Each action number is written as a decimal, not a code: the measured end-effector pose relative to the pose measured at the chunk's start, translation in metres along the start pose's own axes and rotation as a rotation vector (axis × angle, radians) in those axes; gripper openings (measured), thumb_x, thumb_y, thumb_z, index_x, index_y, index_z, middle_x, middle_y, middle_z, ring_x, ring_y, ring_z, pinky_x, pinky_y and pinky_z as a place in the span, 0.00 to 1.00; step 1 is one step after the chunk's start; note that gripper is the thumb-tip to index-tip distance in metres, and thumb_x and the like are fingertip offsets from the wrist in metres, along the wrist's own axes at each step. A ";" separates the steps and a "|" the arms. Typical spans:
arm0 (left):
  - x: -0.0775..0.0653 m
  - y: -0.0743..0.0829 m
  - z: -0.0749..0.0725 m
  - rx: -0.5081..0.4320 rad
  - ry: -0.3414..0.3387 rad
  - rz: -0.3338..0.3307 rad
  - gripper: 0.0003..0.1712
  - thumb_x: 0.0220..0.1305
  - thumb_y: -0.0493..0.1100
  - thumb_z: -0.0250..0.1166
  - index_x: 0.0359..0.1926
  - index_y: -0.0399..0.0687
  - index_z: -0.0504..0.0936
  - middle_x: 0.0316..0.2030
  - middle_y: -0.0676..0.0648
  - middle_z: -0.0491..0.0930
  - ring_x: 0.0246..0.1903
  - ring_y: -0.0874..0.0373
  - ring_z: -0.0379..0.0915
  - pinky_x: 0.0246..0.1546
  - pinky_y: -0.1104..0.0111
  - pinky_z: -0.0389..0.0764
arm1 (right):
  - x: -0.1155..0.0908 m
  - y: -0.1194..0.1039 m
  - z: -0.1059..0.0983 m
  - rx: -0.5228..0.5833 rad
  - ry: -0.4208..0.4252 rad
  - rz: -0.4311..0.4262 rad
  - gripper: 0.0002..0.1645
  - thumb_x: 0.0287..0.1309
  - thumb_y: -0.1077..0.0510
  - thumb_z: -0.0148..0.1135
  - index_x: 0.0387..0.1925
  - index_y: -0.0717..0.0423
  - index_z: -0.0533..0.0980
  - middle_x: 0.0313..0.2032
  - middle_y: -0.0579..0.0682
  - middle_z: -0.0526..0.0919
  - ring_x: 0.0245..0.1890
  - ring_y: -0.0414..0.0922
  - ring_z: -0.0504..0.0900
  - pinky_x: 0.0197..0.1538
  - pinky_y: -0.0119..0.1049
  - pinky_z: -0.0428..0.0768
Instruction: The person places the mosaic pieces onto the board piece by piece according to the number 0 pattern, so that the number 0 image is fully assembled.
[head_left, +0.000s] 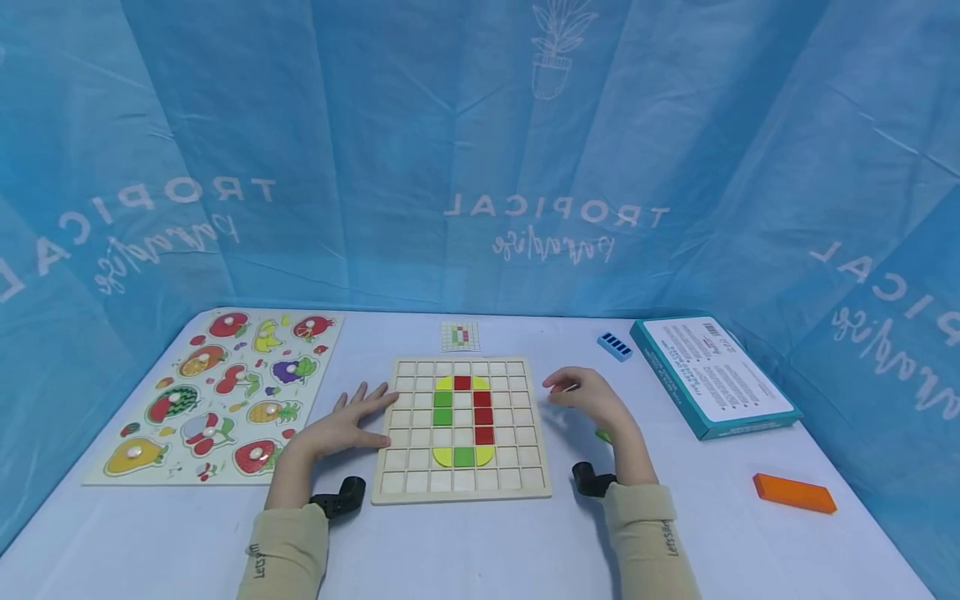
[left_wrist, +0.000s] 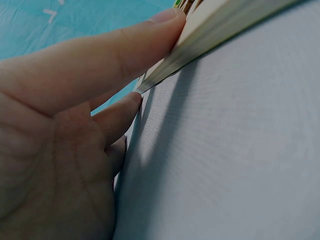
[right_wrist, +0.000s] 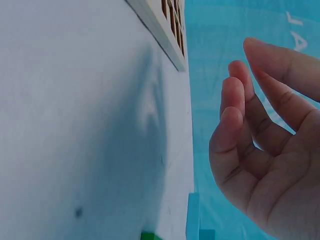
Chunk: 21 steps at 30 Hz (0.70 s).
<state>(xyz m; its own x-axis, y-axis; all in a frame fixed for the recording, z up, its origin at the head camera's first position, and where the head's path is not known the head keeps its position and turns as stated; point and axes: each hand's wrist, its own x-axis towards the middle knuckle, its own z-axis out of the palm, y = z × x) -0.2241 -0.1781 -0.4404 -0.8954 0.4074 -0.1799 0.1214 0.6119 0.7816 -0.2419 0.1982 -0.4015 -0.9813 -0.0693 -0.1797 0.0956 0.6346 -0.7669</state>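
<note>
A wooden grid board [head_left: 412, 482] lies on the table, with red, green and yellow pieces in its cells forming a ring; a green piece [head_left: 464, 456] sits at the bottom of the ring. My left hand [head_left: 336, 431] is spread at the board's left side, its thumb and fingertips at the edge. In the left wrist view the thumb [left_wrist: 135, 45] rests against the board's rim. To the right of the board, my right hand [head_left: 592, 398] is raised over the table, fingers loosely bent. The right wrist view shows nothing between its fingers [right_wrist: 232, 130].
A small pattern card [head_left: 460, 337] lies behind the board. On the left is a fruit puzzle board [head_left: 187, 467]. Toward the right are a blue slotted block [head_left: 615, 346], a teal box [head_left: 720, 379] and an orange block [head_left: 795, 492]. Near the right wrist lies a green piece [head_left: 603, 435].
</note>
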 end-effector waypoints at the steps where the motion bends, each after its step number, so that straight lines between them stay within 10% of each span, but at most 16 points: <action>1: 0.000 0.000 0.000 0.000 0.001 -0.001 0.48 0.48 0.50 0.69 0.69 0.45 0.58 0.71 0.38 0.41 0.69 0.38 0.20 0.65 0.43 0.23 | 0.000 0.002 -0.002 -0.003 -0.005 0.002 0.13 0.53 0.58 0.64 0.43 0.56 0.79 0.35 0.50 0.78 0.37 0.47 0.73 0.42 0.40 0.74; 21: -0.002 0.001 0.000 0.019 0.000 0.010 0.48 0.49 0.50 0.69 0.68 0.43 0.58 0.71 0.37 0.42 0.69 0.38 0.20 0.65 0.44 0.22 | -0.022 0.049 -0.048 -0.197 -0.153 0.150 0.21 0.40 0.65 0.69 0.40 0.57 0.73 0.35 0.53 0.74 0.40 0.50 0.69 0.41 0.44 0.69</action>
<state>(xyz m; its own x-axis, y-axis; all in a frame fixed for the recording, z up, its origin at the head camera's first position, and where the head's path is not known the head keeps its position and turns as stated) -0.2222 -0.1780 -0.4393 -0.8939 0.4138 -0.1723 0.1383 0.6203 0.7721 -0.2240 0.2679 -0.4060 -0.9207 -0.0689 -0.3842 0.1890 0.7825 -0.5932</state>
